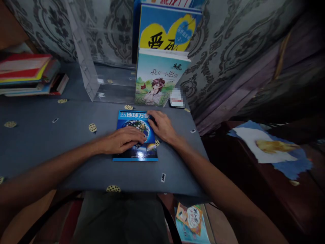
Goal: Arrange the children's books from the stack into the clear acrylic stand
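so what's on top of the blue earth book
The left hand lies across the earth book; the right hand covers its upper right corner. Beneath them, the cover is hidden.

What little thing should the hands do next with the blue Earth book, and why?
Maybe the left hand should lift off the blue Earth book. It lies across the closed cover, hiding part of the globe picture, while the right hand is at the top right corner, probably well placed to raise it.

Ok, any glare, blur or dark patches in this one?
Head view: bright glare on the blue book, low on its cover; head view: the white sheet at right looks blurred; head view: dim light, top right corner nearly black.
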A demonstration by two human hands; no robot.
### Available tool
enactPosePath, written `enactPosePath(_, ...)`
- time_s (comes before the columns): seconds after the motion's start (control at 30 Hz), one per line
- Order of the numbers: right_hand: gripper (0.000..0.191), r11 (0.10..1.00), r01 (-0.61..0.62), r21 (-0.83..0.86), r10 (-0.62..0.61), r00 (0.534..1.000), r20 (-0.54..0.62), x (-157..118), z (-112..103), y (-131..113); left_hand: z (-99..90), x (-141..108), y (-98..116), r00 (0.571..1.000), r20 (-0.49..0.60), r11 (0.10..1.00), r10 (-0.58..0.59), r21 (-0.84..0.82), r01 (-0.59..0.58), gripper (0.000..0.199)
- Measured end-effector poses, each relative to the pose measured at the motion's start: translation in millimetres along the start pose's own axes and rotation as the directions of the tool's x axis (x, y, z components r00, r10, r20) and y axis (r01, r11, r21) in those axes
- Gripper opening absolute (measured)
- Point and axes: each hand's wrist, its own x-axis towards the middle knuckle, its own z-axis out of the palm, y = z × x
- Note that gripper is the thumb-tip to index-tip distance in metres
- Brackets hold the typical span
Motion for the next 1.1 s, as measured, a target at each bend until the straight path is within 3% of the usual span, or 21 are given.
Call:
enactPosePath(0.13, 0.029, 0.998, -0.014, -0.059, 0.013, 1.0, -0.002, -5.9, 5.3, -24.6, 7.6, -6.8, 3.3, 0.998, 0.003, 0.985, 0.062, 0.162, -0.061, 0.029)
enactPosePath(0.27, 0.041, 0.999, 0.04, 0.014, -0.04, 0.999, 0.008, -17.6, 12.2, -61.9, 11.7, -9.5, 0.2, 0.999, -0.049, 0.951, -0.021, 0.307, 0.036, 0.031)
enactPosePath(0.37, 0.043, 0.992, 0.111, 0.061, -0.112, 0.994, 0.007, -29.6, 14.2, -88.3, 14.1, -14.1, -5.2, 0.986, -0.137, 0.94, -0.098, 0.312, 0.137, 0.034)
enactPosePath(0.5, 0.044, 0.968, 0.247, 0.056, -0.249, 0.968, 0.037, -39.7, 14.5, -106.4, 17.1, -21.6, -9.9, 0.988, -0.09, 0.948, -0.129, 0.28, 0.149, 0.053)
enactPosePath(0.6, 0.05, 0.968, 0.246, 0.044, -0.249, 0.966, 0.075, -40.7, 14.6, -105.4, 16.9, -22.9, -12.0, 0.992, -0.064, 0.945, -0.111, 0.304, 0.125, 0.055)
enactPosePath(0.77, 0.059, 0.988, 0.134, 0.075, -0.142, 0.983, 0.113, -37.4, 13.4, -87.4, 14.8, -17.5, -13.8, 0.992, -0.119, 0.936, -0.038, 0.344, 0.077, 0.042)
enactPosePath(1.0, 0.061, 0.999, -0.028, 0.02, 0.025, 0.99, 0.136, -20.7, 12.3, -51.0, 13.8, -11.9, -8.2, 0.98, -0.181, 0.909, -0.083, 0.389, 0.148, 0.04)
enactPosePath(1.1, 0.06, 0.994, -0.096, -0.042, 0.102, 0.981, 0.164, -15.3, 9.0, -46.3, 10.9, -12.4, -13.0, 0.959, -0.237, 0.878, -0.156, 0.412, 0.245, 0.038)
